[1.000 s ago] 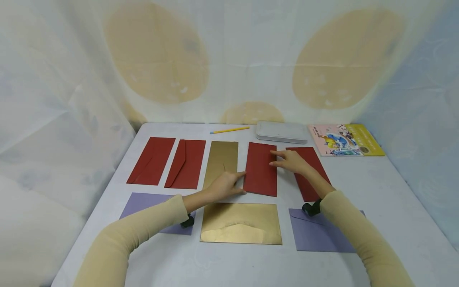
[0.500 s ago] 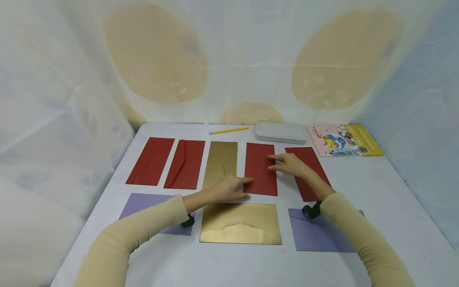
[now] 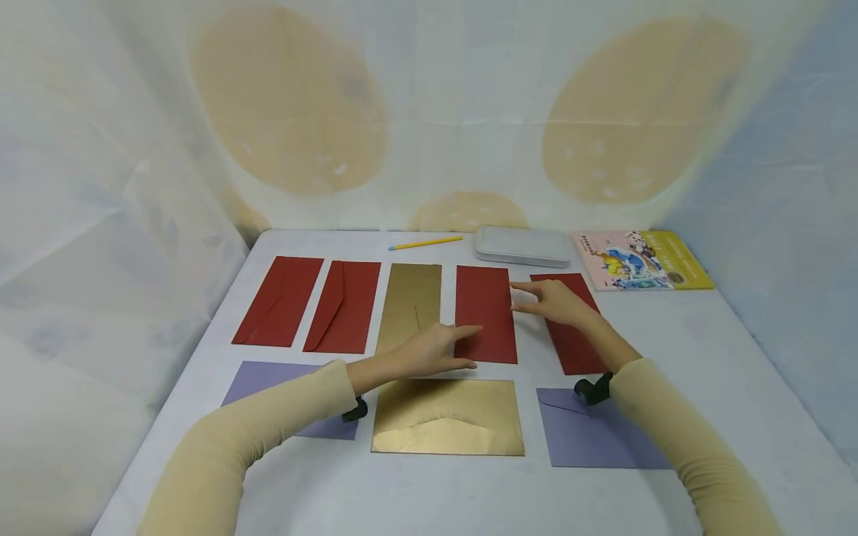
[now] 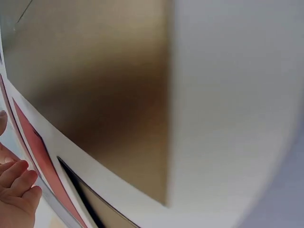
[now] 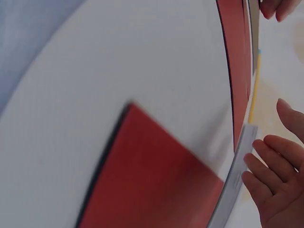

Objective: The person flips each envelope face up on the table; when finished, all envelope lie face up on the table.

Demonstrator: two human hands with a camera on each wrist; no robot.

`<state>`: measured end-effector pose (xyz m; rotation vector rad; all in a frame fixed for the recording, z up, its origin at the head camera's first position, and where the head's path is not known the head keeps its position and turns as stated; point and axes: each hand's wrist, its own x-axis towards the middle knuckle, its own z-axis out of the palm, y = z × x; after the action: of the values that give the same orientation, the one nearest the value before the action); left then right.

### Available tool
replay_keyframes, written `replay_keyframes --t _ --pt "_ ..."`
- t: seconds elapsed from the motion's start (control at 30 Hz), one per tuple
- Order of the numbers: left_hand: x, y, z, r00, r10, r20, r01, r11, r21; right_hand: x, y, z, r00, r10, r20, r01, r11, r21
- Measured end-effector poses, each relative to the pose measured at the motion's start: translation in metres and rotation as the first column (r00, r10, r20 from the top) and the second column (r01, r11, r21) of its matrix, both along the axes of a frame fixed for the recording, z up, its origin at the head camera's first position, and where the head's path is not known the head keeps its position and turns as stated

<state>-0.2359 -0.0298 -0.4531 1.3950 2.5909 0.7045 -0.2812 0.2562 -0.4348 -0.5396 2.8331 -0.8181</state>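
A red envelope point(image 3: 492, 298) lies flat between my two hands, fourth in the back row. My left hand point(image 3: 429, 353) reaches over from the left, its forefinger extended over the envelope's lower left part and the thumb near its bottom edge. At the envelope's right edge are the fingertips of my right hand point(image 3: 559, 304), which overlaps another red envelope point(image 3: 570, 342) lying at a slant. Both wrist views show loosely extended fingers, on the left hand point(image 4: 16, 194) and the right hand point(image 5: 280, 175), with nothing gripped.
Left in the back row lie two red envelopes, one plain side point(image 3: 278, 301) and one flap side point(image 3: 355, 309), then a gold envelope point(image 3: 412, 298). Nearer are purple point(image 3: 268, 380), gold point(image 3: 445, 417) and purple point(image 3: 576, 439) envelopes. Behind are a pencil point(image 3: 429, 243), flat case point(image 3: 523, 247) and booklet point(image 3: 643, 260).
My left forefinger has moved right over the middle red envelope. My right fingertips have drawn back from its face to its right edge. The envelope's top has shifted slightly left.
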Motion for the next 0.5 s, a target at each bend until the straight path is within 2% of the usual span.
replay_keyframes --t 0.23,0.5 --pt "0.005 0.032 0.009 1.0 -0.01 0.015 0.011 0.999 -0.043 0.002 0.035 0.009 0.998 -0.061 0.03 0.062 0.998 -0.03" --pt "0.007 0.076 0.008 0.999 -0.046 -0.018 0.044 0.994 -0.102 0.007 0.068 0.014 0.987 -0.143 0.074 0.142 0.99 0.021"
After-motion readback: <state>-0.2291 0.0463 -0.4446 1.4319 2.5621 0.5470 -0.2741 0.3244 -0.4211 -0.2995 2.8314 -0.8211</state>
